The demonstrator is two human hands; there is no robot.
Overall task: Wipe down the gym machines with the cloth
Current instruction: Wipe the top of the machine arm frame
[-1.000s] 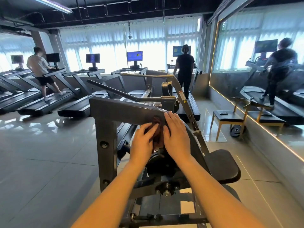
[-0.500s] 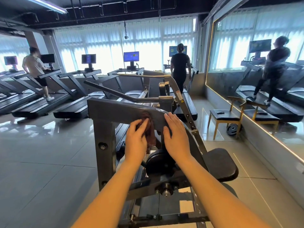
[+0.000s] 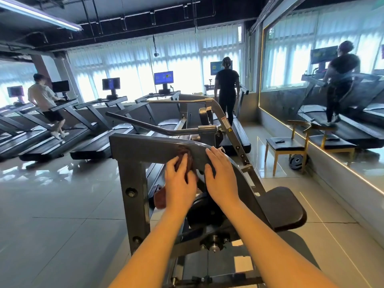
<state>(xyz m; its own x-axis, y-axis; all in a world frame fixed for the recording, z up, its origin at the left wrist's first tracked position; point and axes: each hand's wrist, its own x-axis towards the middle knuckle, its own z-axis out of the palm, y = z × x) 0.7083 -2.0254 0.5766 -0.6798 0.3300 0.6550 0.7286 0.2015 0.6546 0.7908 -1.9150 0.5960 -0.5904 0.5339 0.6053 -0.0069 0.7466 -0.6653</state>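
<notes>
A person leans over a grey gym machine [image 3: 145, 148]. The left hand [image 3: 179, 181] lies on a dark red-brown cloth [image 3: 160, 197] and presses it on the top bar of the machine's frame, right where the bar starts to bend down. Its fingers [image 3: 170, 170] are spread and almost straight, not curled round the cloth. One end of the cloth hangs down under the hand, on its left side.

The right hand [image 3: 221, 177] rests flat on the same grey bar, just beside the left hand. It is spread out and holds nothing. There is a small gap between the two hands.

A black seat pad [image 3: 284, 206] sticks out to the right, lower than the hands. A long bent metal handle [image 3: 149, 125] runs behind the frame.

Far back, a row of treadmills [image 3: 99, 142] stands by the bright windows. One person in a light top [image 3: 44, 98] is on a treadmill on the left. Another person in black [image 3: 226, 90] is on one further right. A chair [image 3: 284, 145] with a dark seat stands by the big mirror [image 3: 332, 80]. A round weight plate [image 3: 298, 161] sits on the floor just beside the chair.
</notes>
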